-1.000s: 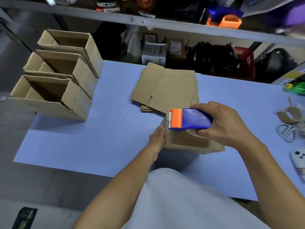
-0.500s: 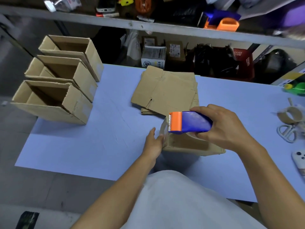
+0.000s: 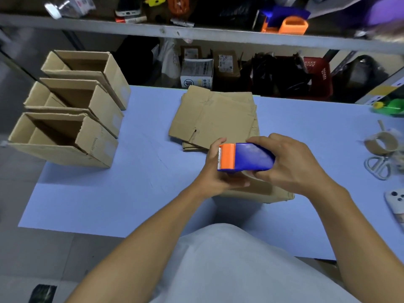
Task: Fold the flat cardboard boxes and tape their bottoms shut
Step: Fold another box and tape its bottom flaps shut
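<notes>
A blue tape dispenser [image 3: 251, 157] with an orange cutter head hangs above a cardboard box [image 3: 264, 191] that sits on the blue table [image 3: 142, 171], mostly hidden under my hands. My right hand [image 3: 293, 165] grips the dispenser's blue body from the right. My left hand [image 3: 213, 171] curls round the orange end, thumb on top and fingers beneath. A stack of flat cardboard boxes [image 3: 214, 119] lies just behind. Three folded boxes [image 3: 65, 136] stand open-topped in a row at the table's left edge.
At the right edge lie an empty tape core [image 3: 381, 143], white scissors [image 3: 379, 167] and a phone [image 3: 395, 204]. A green object [image 3: 391, 106] sits at the far right. A cluttered shelf [image 3: 196, 33] runs behind the table.
My left hand has left the box's left side and risen to take the dispenser's orange end. The dispenser, still in my right hand, has lifted slightly off the box.
</notes>
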